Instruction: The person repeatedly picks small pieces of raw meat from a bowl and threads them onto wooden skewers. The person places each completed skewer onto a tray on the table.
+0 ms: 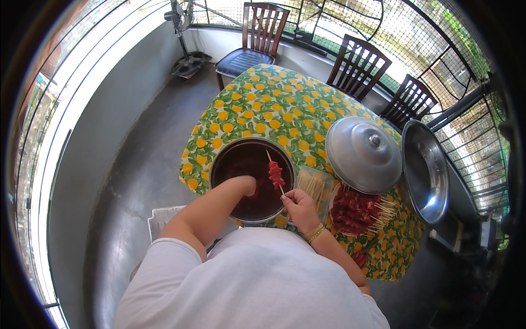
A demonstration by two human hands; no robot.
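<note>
A skewer of red meat (pixel 275 174) is pinched at its lower bare end by my right hand (pixel 300 208), held tilted over the right side of a large round pot (pixel 212 170). Dark reddish liquid with what seems to be meat fills the pot. My left hand (pixel 250 186) reaches down into it, its fingers hidden below the wrist. Just right of the pot, bare bamboo sticks (pixel 312 185) lie in a clear tray. Beyond them a heap of skewered raw meat (pixel 352 211) rests on a plate, stick ends pointing right.
A domed metal lid (pixel 361 156) sits behind the skewers, beside a large metal basin (pixel 424 175) standing tilted at the table's right. A lemon-print cloth (pixel 255 104) covers the table. Dark wooden chairs (pixel 257 44) stand behind it, and a stand fan (pixel 189 57) at the far left.
</note>
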